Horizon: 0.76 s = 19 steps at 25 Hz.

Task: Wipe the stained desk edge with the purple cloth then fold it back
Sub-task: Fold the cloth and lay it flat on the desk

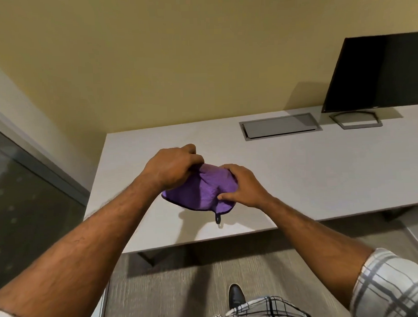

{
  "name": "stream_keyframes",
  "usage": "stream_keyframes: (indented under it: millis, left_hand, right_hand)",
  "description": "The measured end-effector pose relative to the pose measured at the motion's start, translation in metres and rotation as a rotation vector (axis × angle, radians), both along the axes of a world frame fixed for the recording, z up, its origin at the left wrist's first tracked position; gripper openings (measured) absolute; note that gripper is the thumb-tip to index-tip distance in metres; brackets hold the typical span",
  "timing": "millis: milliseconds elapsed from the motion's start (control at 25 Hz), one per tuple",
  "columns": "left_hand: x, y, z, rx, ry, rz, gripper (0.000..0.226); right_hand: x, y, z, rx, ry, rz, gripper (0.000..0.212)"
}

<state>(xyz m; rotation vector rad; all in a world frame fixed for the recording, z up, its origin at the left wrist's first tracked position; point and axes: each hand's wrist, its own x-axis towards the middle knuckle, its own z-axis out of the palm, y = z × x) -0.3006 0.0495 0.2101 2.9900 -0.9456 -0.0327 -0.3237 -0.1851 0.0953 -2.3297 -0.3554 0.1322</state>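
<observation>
both hands' fingers [229,168] pinch purple cloth [202,189].

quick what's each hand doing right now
Left hand: closed, gripping the bunched purple microfibre cloth at its upper left.
Right hand: closed, pinching the same cloth's right side.

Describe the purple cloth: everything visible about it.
The purple cloth looks like soft, nubby microfibre with a dark stitched hem and a small dark hanging loop dangling from its near corner. It is bunched and rumpled, not flat, held just above the pale desk near its front edge. The left hand grips its far left part; the right hand pinches its right side.
</observation>
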Motion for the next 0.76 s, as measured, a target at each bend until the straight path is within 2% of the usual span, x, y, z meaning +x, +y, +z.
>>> stream_keyframes:
  millis: [160,320,440,560,760]
  left_hand:
    - [0.023,-0.01,-0.007,-0.079,0.012,0.095,0.023]
    - [0.051,-0.013,-0.02,-0.277,0.053,0.22,0.019]
    - [0.075,-0.009,-0.035,-0.363,0.083,0.283,0.014]
    - [0.108,-0.006,-0.054,-0.416,0.123,0.26,0.013]
    - [0.172,-0.007,-0.075,-0.523,0.225,0.243,0.011]
  right_hand:
    - [0.029,-0.031,0.016,0.028,-0.032,-0.032,0.056]
    - [0.063,-0.057,0.029,0.071,-0.058,-0.09,0.032]
    - [0.091,-0.062,0.037,0.061,-0.072,-0.124,0.033]
    - [0.123,-0.061,0.04,-0.002,-0.082,-0.118,0.028]
    - [0.173,-0.061,0.039,-0.032,0.0,-0.165,0.027]
